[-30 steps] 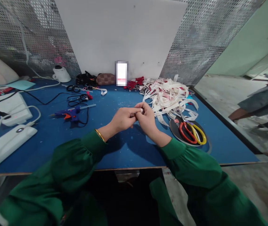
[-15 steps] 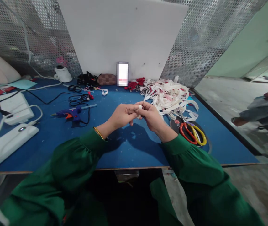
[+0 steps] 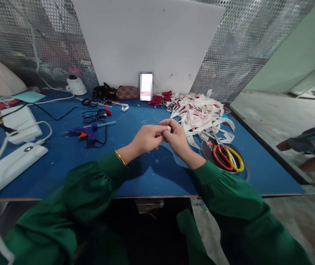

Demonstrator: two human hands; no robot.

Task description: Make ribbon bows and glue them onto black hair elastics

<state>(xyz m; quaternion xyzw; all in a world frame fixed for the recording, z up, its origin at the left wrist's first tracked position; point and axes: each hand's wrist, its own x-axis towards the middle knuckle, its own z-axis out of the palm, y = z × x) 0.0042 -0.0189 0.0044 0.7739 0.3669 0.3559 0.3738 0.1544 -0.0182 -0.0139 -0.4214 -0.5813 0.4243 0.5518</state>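
Note:
Over the middle of the blue table, my left hand (image 3: 147,139) and my right hand (image 3: 177,137) meet, fingers pinched together. Between the fingertips a bit of a small white strip (image 3: 169,128) shows; it looks like the white ribbon lying behind, and the fingers cover most of it. A heap of white ribbons (image 3: 198,110) lies just beyond my right hand. To the right of that wrist, scissors (image 3: 223,159) with one red and one yellow handle rest on a round black disc (image 3: 207,147).
A blue glue gun (image 3: 87,131) lies left of my hands, its black cord coiled behind. White power strips (image 3: 13,169) and cables fill the left side. A phone (image 3: 146,86) leans on the white board (image 3: 149,40). A person's arm and legs (image 3: 312,143) appear beyond the right edge.
My fingers have closed further over the white strip, so less of it shows. Both hands stay together in nearly the same place. The person at the right has shifted.

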